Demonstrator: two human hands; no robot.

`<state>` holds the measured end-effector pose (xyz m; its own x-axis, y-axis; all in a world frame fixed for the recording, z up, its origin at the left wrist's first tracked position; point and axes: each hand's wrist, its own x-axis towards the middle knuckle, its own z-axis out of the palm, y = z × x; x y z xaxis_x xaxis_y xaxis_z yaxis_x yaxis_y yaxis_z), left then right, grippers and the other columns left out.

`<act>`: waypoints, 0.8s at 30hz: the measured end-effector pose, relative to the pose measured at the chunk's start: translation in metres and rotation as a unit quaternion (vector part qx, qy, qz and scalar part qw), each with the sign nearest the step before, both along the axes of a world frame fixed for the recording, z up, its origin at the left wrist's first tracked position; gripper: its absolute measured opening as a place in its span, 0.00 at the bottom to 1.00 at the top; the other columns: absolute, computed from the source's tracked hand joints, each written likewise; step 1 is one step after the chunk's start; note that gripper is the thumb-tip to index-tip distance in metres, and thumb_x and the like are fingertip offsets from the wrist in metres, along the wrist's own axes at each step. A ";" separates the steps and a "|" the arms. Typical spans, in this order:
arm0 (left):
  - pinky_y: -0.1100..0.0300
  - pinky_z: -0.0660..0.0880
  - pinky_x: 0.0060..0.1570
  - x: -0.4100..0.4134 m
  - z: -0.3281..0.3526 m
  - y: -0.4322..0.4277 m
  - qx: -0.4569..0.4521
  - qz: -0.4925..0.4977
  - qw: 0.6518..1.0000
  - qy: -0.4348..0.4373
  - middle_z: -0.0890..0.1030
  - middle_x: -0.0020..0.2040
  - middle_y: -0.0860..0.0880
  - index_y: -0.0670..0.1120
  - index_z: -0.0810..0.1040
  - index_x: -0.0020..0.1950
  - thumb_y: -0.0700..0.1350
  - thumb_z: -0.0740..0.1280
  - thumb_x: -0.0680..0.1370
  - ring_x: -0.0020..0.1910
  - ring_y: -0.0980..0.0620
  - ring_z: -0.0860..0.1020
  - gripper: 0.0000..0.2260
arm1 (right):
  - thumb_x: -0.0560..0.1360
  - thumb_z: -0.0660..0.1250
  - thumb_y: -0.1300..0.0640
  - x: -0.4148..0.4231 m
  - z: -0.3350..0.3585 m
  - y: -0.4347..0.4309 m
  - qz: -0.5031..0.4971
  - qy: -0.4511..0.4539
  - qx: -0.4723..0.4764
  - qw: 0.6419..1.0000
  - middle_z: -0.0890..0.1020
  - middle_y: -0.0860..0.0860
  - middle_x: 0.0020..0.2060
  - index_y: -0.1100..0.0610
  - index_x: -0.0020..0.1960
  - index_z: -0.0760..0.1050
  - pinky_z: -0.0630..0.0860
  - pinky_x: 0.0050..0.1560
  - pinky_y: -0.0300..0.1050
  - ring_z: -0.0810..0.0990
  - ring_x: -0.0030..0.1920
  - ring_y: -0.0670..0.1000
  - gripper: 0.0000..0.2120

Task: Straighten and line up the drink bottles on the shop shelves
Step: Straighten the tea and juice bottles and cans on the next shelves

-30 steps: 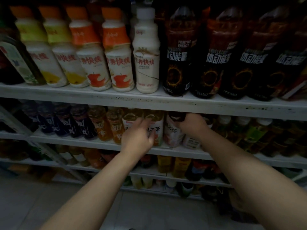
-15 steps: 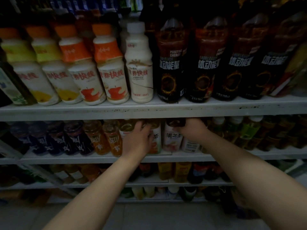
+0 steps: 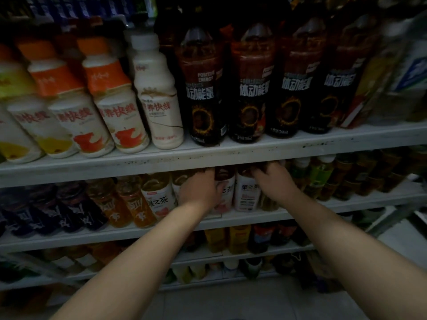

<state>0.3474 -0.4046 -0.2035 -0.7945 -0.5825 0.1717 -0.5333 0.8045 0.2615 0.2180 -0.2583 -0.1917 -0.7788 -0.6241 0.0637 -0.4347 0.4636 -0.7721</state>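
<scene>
On the second shelf (image 3: 242,218) stand white-labelled fruit tea bottles. My left hand (image 3: 199,189) wraps around one tea bottle (image 3: 225,192), covering most of its label. My right hand (image 3: 272,179) grips the dark-capped top of the neighbouring tea bottle (image 3: 246,192), fingers curled over its neck under the upper shelf's edge. A third tea bottle (image 3: 159,199) stands free to the left of my left hand.
Orange drink bottles (image 3: 136,204) and dark purple bottles (image 3: 69,209) fill the second shelf's left; green bottles (image 3: 321,174) fill its right. The top shelf (image 3: 208,155) carries white milk bottles (image 3: 157,100) and tall dark energy drinks (image 3: 203,93). Lower shelves hold more bottles.
My left hand has moved right from in front of the bottles and closed around a tea bottle. My right hand stays on the neighbouring bottle's top. The view has tilted upward.
</scene>
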 end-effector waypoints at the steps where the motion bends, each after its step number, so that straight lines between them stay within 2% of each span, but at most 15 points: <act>1: 0.58 0.68 0.36 -0.002 -0.001 0.000 0.002 -0.002 1.000 0.005 0.80 0.51 0.47 0.49 0.72 0.60 0.59 0.62 0.77 0.47 0.46 0.79 0.18 | 0.77 0.62 0.47 -0.003 0.002 -0.004 0.007 -0.037 0.007 0.999 0.81 0.55 0.51 0.56 0.60 0.75 0.77 0.53 0.54 0.78 0.50 0.54 0.16; 4: 0.58 0.69 0.35 -0.006 -0.001 -0.001 0.005 0.000 1.000 0.020 0.80 0.50 0.46 0.49 0.72 0.59 0.57 0.63 0.77 0.46 0.46 0.79 0.16 | 0.76 0.65 0.46 -0.012 0.004 -0.010 0.020 -0.050 0.034 0.998 0.79 0.57 0.54 0.56 0.64 0.72 0.77 0.55 0.56 0.77 0.53 0.56 0.20; 7: 0.57 0.72 0.37 -0.006 0.001 -0.002 0.003 -0.007 1.000 0.008 0.80 0.51 0.47 0.49 0.73 0.59 0.58 0.65 0.76 0.47 0.46 0.79 0.17 | 0.74 0.69 0.49 -0.015 0.002 -0.013 -0.001 -0.036 -0.004 0.999 0.80 0.58 0.53 0.57 0.62 0.73 0.76 0.55 0.56 0.77 0.53 0.57 0.20; 9: 0.56 0.74 0.39 -0.006 0.002 -0.001 -0.002 -0.017 1.000 -0.018 0.80 0.52 0.48 0.50 0.72 0.60 0.57 0.66 0.75 0.49 0.46 0.79 0.17 | 0.73 0.71 0.51 -0.015 -0.002 -0.015 -0.018 -0.034 -0.032 0.999 0.80 0.57 0.53 0.58 0.61 0.74 0.76 0.54 0.51 0.77 0.53 0.56 0.20; 12: 0.56 0.71 0.37 -0.008 0.004 0.000 -0.034 -0.022 0.999 -0.035 0.80 0.52 0.47 0.50 0.71 0.60 0.52 0.66 0.76 0.48 0.46 0.79 0.14 | 0.72 0.72 0.49 -0.011 -0.007 -0.018 -0.045 -0.039 -0.062 0.996 0.81 0.54 0.51 0.57 0.59 0.76 0.72 0.49 0.42 0.77 0.51 0.53 0.19; 16: 0.55 0.71 0.38 -0.009 0.005 -0.002 -0.068 -0.046 0.996 -0.023 0.79 0.54 0.46 0.50 0.69 0.64 0.48 0.65 0.77 0.50 0.44 0.79 0.17 | 0.71 0.72 0.48 -0.003 -0.010 -0.021 -0.071 -0.012 -0.084 0.994 0.82 0.54 0.48 0.57 0.56 0.77 0.76 0.50 0.47 0.79 0.49 0.53 0.18; 18: 0.54 0.73 0.41 -0.006 0.007 -0.004 -0.069 -0.052 0.996 -0.020 0.78 0.56 0.45 0.50 0.68 0.66 0.49 0.66 0.77 0.52 0.43 0.79 0.19 | 0.72 0.70 0.45 0.002 -0.010 -0.021 -0.080 0.022 -0.068 0.994 0.82 0.55 0.43 0.58 0.52 0.77 0.78 0.45 0.49 0.79 0.44 0.54 0.18; 21: 0.53 0.74 0.40 -0.002 0.009 -0.004 -0.090 -0.059 0.994 -0.024 0.79 0.56 0.45 0.50 0.67 0.67 0.49 0.67 0.76 0.52 0.43 0.79 0.21 | 0.71 0.68 0.38 0.011 -0.011 -0.023 -0.135 0.090 0.003 0.987 0.76 0.51 0.33 0.56 0.41 0.73 0.73 0.31 0.43 0.75 0.34 0.51 0.19; 24: 0.56 0.69 0.34 0.000 0.010 -0.003 -0.127 -0.061 0.988 -0.055 0.80 0.51 0.46 0.51 0.66 0.66 0.51 0.67 0.76 0.47 0.43 0.79 0.21 | 0.69 0.65 0.33 0.018 -0.009 -0.027 -0.185 0.115 0.061 0.974 0.76 0.50 0.32 0.55 0.36 0.72 0.70 0.31 0.42 0.76 0.34 0.54 0.24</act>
<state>0.3478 -0.4073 -0.1933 -0.8785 -0.4295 0.2093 -0.4414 0.8973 -0.0114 0.2364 -0.2853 -0.2010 -0.9256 -0.3178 0.2055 -0.3754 0.7030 -0.6041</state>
